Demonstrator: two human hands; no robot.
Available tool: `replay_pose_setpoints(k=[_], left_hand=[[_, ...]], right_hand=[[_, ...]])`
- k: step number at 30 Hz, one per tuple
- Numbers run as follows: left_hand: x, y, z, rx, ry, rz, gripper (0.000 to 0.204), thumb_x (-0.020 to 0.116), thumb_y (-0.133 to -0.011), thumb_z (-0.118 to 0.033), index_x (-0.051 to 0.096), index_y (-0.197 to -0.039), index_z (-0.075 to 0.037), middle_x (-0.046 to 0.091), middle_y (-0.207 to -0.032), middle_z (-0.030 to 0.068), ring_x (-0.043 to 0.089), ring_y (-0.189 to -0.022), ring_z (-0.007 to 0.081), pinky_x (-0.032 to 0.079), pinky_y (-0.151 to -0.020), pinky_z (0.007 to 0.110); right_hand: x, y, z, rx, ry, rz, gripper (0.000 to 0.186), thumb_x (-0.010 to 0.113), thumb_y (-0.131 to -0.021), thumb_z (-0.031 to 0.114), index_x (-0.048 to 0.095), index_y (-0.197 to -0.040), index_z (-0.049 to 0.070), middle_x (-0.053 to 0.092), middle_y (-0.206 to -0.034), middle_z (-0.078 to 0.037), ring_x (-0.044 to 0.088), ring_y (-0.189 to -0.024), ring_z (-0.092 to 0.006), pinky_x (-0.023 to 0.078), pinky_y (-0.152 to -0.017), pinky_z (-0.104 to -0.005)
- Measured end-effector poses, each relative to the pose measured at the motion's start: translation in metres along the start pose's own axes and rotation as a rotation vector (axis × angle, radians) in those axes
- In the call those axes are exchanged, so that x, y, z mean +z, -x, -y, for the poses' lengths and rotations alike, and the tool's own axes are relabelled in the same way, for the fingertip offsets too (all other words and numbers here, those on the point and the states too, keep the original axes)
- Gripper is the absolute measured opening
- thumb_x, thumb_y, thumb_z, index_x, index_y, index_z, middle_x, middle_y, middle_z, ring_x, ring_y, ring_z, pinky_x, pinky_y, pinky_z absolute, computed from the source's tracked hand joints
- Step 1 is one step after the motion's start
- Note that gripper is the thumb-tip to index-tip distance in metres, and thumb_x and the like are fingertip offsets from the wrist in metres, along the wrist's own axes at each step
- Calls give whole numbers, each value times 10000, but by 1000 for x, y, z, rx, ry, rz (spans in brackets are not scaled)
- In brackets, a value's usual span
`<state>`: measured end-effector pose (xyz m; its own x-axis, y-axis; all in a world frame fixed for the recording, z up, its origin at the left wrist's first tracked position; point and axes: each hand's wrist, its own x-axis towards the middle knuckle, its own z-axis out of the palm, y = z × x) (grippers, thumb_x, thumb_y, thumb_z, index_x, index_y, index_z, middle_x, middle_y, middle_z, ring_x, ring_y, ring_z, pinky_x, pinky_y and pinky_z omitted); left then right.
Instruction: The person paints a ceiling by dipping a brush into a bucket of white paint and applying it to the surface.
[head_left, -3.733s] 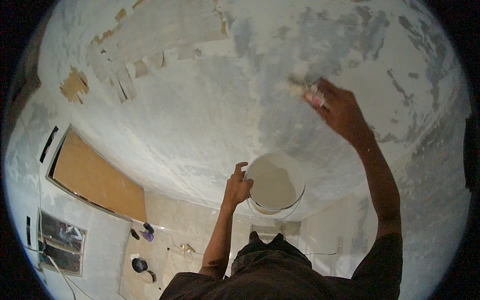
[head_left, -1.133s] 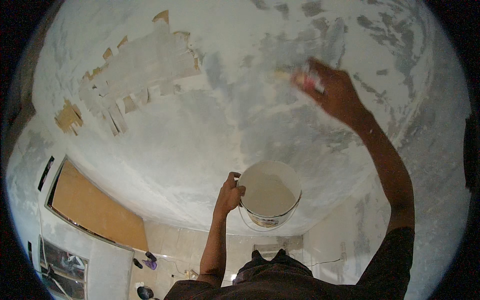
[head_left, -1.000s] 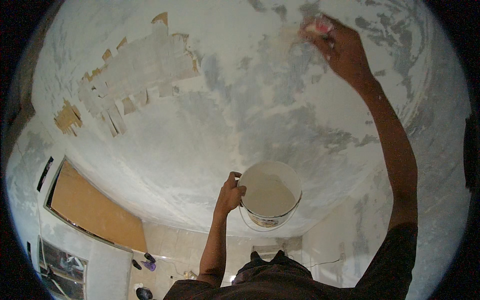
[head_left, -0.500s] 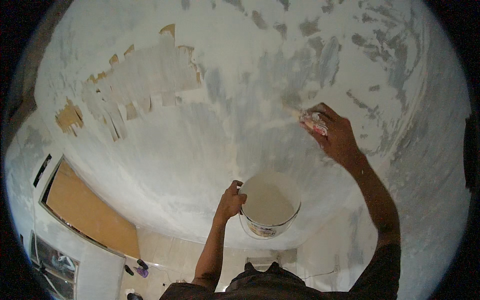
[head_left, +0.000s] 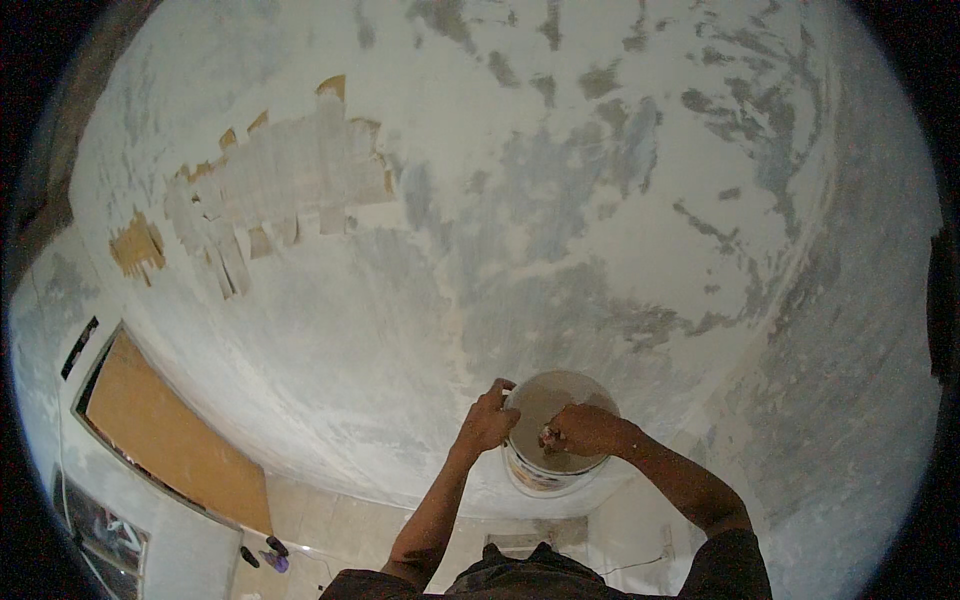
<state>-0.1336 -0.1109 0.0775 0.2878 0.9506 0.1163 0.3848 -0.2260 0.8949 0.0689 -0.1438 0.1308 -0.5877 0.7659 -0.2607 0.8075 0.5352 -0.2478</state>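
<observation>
Closest is the dark shirt (head_left: pixel 540 575), at 6 o'clock. Past it is the bucket (head_left: pixel 537 478), near 5 o'clock from the middle of the view. Its long way runs from its open top at 12 to its bottom at 6. The left hand (head_left: pixel 490 420) is curled on the bucket's rim at 9 o'clock. The right hand (head_left: pixel 588 430) is over the open top, so it is nearer to the pale paste (head_left: pixel 540 405) inside. Its fingers are closed on a small tool (head_left: pixel 549 435), mostly hidden, so I can't tell which way that points. Half a second ago this hand was up by the wall, at 1 o'clock from the bucket; now it has come down. Behind is the gray and white wall (head_left: pixel 600 220), with a torn patch (head_left: pixel 290 170) at 10 o'clock. Farther off, a brown panel (head_left: pixel 175 430) sits at 8, and dark shoes (head_left: pixel 250 556) lie on the floor (head_left: pixel 330 515) at 7.
</observation>
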Motion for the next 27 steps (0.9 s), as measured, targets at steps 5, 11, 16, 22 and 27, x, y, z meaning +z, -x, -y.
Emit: replay_pose_setpoints(k=[5,11,16,22,27], left_hand=[[18,1,-11,36,-82,8,510,568,-737,-155,447,-1213,-17,649,-1053,266,634,-947,422,487,-847,479],[36,-13,5,46,-30,29,522,564,-728,-131,452,-1234,-65,633,-1072,276,614,-992,430,472,-865,484],[45,-13,-16,84,-22,69,564,552,-721,-129,455,-1274,-70,633,-1071,273,608,-1017,421,463,-888,476],[68,-30,-10,163,43,116,554,514,-702,-136,526,-1248,-44,646,-1063,240,631,-970,385,474,-874,429],[85,-37,-32,6,118,182,560,515,-660,-141,557,-1205,-18,661,-999,217,650,-890,325,489,-826,406]], right_hand=[[16,5,-25,38,27,-78,256,632,-873,301,672,-912,51,670,-845,-163,652,-790,-326,492,-730,-446],[10,38,-42,16,-48,-376,280,679,-839,310,663,-837,30,656,-785,-173,646,-721,-343,500,-674,-442],[-18,86,-34,199,-215,-526,250,616,-873,301,660,-860,56,662,-791,-168,650,-704,-351,512,-671,-454],[-5,134,-61,173,-661,-925,155,584,-942,122,625,-960,-27,664,-812,-86,687,-780,-163,580,-681,-288],[15,151,-71,181,-908,-1064,153,592,-928,106,614,-966,-41,664,-847,-117,688,-806,-184,588,-721,-311]])
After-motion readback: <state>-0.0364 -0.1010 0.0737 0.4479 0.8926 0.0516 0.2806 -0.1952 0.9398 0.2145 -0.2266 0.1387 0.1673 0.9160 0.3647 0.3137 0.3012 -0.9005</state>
